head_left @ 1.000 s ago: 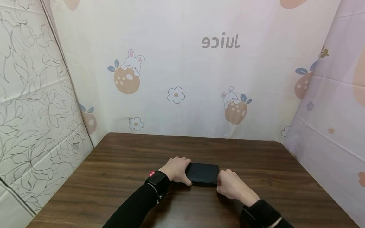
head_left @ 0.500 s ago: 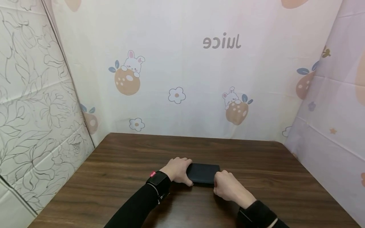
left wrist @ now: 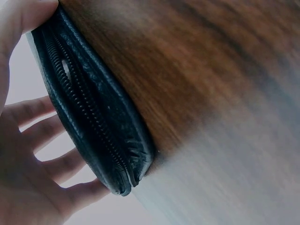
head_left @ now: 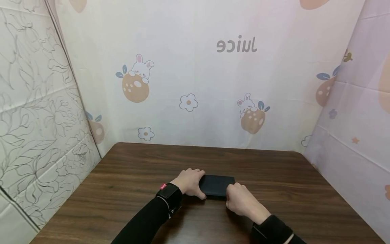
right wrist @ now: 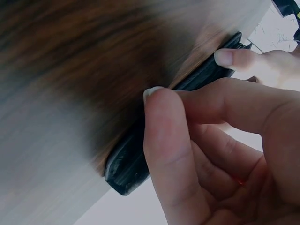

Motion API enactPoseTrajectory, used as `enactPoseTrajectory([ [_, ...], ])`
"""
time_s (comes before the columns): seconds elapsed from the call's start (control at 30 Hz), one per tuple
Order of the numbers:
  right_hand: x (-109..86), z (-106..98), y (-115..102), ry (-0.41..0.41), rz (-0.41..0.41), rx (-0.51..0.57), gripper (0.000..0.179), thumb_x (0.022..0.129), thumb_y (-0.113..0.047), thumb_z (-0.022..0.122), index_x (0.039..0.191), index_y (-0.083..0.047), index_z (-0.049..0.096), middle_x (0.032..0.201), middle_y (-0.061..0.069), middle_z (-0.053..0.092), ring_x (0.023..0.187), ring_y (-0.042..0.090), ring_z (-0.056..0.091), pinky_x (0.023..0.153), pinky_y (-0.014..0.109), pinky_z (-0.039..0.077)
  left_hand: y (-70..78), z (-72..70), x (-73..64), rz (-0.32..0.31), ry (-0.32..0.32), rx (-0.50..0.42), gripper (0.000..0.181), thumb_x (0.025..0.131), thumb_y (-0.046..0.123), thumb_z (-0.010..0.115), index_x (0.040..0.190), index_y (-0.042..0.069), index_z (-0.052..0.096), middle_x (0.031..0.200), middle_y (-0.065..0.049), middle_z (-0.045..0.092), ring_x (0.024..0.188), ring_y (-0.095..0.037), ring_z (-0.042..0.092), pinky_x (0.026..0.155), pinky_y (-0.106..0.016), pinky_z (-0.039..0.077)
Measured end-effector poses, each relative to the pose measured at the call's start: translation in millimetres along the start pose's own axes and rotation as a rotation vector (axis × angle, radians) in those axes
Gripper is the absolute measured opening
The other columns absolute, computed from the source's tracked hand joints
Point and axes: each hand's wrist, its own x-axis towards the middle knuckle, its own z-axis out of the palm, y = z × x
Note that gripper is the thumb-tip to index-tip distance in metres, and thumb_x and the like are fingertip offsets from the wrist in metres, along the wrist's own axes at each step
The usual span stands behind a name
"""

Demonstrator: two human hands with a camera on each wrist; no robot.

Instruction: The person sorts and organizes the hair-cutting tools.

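"Pale printed fabric panels (head_left: 198,74), three of them, stand round a dark brown wood-grain table (head_left: 274,176); two cartoon rabbits (head_left: 141,70) peep out on the back one. What lies on the table?"

"One thing; a flat, rectangular black pouch (head_left: 214,185) with a leathery surface, near the middle; it has one dark zip (left wrist: 93,112), whose two rows of teeth look parted at the end facing the left palm."

"And hands?"

"Two, each with one black strap (head_left: 169,196) at the wrist; the left hand (head_left: 189,182) grips the pouch's left end, thumb against the near edge, four fingers spread along the far side."

"The right hand (head_left: 240,200)?"

"At the near edge, toward the right end; thumb and forefinger meet in a pinch, the other fingers curled in; which bit of the pouch sits between the tips I cannot tell, since they cover it."

"So the pouch is between both hands?"

"Yes; a stretch of near edge shows between the two thumbs; its right end reaches past the right fingertips."
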Motion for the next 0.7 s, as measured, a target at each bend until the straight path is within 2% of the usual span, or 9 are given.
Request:
enactPoseTrajectory([
  [0.17,0.1,0.9,-3.5,0.019,-0.026,-0.032,0.036,0.079,0.005,0.065,0.053,-0.016,0.053,0.05,-0.01,0.037,0.041,0.005,0.034,0.042,0.021,0.03,0.3,-0.9,-0.7,0.003,0.003,-0.002,0.084,0.076,0.056,0.084,0.145,0.019,0.054,0.136,0.0,0.06,0.119,-0.027,0.057,0.098,-0.046,0.047],
  [0.7,2.5,2.2,-6.4,-0.006,-0.02,-0.016,0.036,0.08,0.005,0.064,0.054,-0.017,0.055,0.051,-0.008,0.041,0.041,0.005,0.036,0.041,0.021,0.03,0.3,0.4,0.5,-0.003,0.008,0.009,0.084,0.075,0.057,0.084,0.144,0.02,0.055,0.134,0.001,0.061,0.117,-0.025,0.058,0.097,-0.045,0.047],
])
